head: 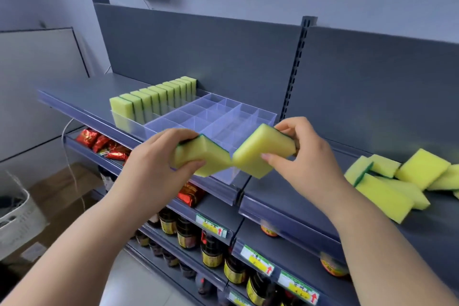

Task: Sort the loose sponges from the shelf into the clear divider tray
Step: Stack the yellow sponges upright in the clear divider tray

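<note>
On the grey shelf (285,196), the clear divider tray (223,117) has only its left row filled, while the left hand (159,154) and right hand (300,156) each grip a sponge (198,156) above it, and a loose pile (397,179) waits at right.

The scene is lit evenly by cool, diffuse light from above. Only soft shadows are cast, deepest under the shelf (82,93) lip, where the bottles (211,253) are dimmed. A faint sheen is carried by the walls of the clear divider tray (267,117). Straight edges are bowed by the wide lens, and the forearms (82,243) are stretched towards the lower corners. The price labels (257,259) are smeared beyond reading; the basket (17,211) at the left edge is blurred.
</note>
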Demonstrator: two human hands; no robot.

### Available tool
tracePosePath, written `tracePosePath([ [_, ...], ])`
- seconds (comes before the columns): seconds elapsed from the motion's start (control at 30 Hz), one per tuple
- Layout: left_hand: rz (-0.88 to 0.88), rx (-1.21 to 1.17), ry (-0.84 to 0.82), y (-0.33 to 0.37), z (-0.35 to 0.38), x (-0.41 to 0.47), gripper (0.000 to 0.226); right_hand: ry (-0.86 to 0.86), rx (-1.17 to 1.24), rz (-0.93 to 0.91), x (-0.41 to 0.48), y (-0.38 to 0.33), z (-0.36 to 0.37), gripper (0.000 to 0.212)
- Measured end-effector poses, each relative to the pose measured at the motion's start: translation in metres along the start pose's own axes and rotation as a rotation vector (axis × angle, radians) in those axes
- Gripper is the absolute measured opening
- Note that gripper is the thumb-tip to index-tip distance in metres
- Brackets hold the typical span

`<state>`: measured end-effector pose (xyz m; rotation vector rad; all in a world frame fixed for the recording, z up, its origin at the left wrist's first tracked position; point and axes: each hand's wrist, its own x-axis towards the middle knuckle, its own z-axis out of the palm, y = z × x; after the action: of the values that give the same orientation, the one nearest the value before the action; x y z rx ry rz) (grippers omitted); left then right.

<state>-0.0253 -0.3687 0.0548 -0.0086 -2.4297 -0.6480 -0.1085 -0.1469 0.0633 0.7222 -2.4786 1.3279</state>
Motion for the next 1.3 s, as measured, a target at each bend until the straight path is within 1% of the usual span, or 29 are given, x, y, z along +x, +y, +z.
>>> tracePosePath([
  [0.17,0.047,0.008,0.022,-0.05,-0.012,0.06,0.04,-0.016,0.008,-0.028,0.074,-0.015,0.032,0.04],
  [0.27,0.038,0.042,0.025,-0.08,-0.015,0.105,0.04,0.003,0.03,-0.026,0.121,-0.013,0.055,0.04],
  [0.37,0.016,0.05,-0.015,-0.11,-0.017,0.154,0.038,0.006,0.052,0.0,0.172,-0.01,0.08,0.04],
  [0.5,0.055,0.109,-0.068,-0.151,-0.015,0.209,0.038,-0.005,0.026,0.014,0.235,-0.006,0.111,0.044],
  [0.6,0.073,0.138,-0.097,-0.178,-0.012,0.238,0.037,-0.039,-0.023,0.0,0.267,-0.005,0.131,0.042],
  [0.73,0.078,0.084,-0.147,-0.205,-0.005,0.268,0.037,-0.05,-0.128,0.012,0.295,0.002,0.151,0.041],
  [0.9,0.127,-0.001,-0.222,-0.242,0.01,0.304,0.036,-0.013,-0.26,0.063,0.32,0.008,0.169,0.041],
  [1.07,0.196,-0.129,-0.282,-0.277,0.02,0.338,0.039,0.082,-0.335,0.145,0.339,0.005,0.197,0.041],
  [1.3,0.376,-0.248,-0.39,-0.311,0.034,0.379,0.04,0.255,-0.376,0.306,0.352,0.0,0.23,0.039],
])
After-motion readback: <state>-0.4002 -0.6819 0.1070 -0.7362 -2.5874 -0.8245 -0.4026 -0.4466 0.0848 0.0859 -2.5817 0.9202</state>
